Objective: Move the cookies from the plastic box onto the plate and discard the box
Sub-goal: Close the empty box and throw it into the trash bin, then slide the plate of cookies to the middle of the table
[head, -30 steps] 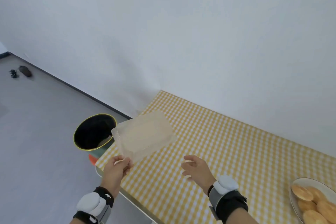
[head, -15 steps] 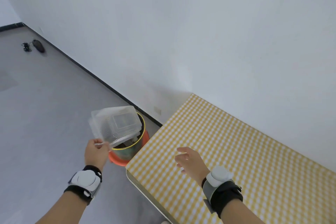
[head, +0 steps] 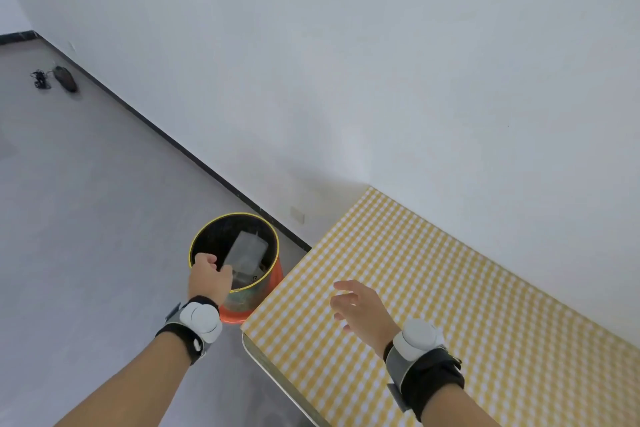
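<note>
The clear plastic box (head: 247,255) is a blurred shape inside the mouth of the black bin (head: 207,236), which has a yellow rim and an orange base. My left hand (head: 209,277) is over the bin's near rim, fingers curled. The box's lower corner is at my fingertips, and the blur hides whether they still pinch it. My right hand (head: 360,312) hovers over the left end of the yellow checked table (head: 450,305), fingers spread and holding nothing. The plate and cookies are out of view.
The bin stands on the grey floor just left of the table's corner (head: 247,336), near the white wall and its dark skirting. A small dark object with a cable (head: 64,78) lies on the floor far left.
My left hand has carried the box from over the table's corner out and down into the bin's mouth. My view has swung left, and the plate has left the frame.
</note>
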Demonstrator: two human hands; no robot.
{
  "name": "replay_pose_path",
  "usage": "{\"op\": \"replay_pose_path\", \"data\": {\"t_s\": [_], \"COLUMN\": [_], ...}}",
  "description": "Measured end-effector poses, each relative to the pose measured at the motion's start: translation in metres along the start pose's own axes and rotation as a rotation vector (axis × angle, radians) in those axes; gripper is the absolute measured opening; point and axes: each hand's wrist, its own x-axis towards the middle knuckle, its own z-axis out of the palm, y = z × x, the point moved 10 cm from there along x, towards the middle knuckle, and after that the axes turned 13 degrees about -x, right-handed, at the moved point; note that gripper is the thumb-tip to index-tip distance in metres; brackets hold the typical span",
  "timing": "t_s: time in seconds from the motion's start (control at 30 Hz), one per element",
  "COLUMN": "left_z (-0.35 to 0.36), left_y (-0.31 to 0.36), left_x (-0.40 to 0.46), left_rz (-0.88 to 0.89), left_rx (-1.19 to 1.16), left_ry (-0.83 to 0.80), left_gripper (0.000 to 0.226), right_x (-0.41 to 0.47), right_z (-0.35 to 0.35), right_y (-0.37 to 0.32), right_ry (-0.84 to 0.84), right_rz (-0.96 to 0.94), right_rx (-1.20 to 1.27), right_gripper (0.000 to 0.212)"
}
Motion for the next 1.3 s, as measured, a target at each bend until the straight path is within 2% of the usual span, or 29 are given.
{"op": "replay_pose_path", "data": {"t_s": [0.27, 0.53, 0.67, 1.0, 1.3], "left_z": [0.066, 0.182, 0.239, 0.388, 0.485], "left_y": [0.014, 0.038, 0.051, 0.042, 0.007], "left_x": [-0.045, -0.135, -0.198, -0.398, -0.548], "left_rz": [0.084, 0.169, 0.223, 0.245, 0.154], "left_rx": [0.069, 0.112, 0.150, 0.263, 0.365], "left_ry": [-0.199, -0.497, -0.594, -0.807, -0.980], "left_gripper": [0.032, 0.029, 0.027, 0.022, 0.023], "right_x": [-0.020, -0.077, -0.117, -0.245, -0.346], "right_z": [-0.029, -0.102, -0.149, -0.262, -0.321], "right_y": [0.025, 0.111, 0.161, 0.337, 0.502], "right_ry": [0.030, 0.168, 0.237, 0.372, 0.526], "right_rz": [0.006, 0.075, 0.088, 0.135, 0.354], "right_rx": [0.070, 0.182, 0.227, 0.345, 0.556], "right_gripper": [0.036, 0.034, 0.032, 0.028, 0.022]}}
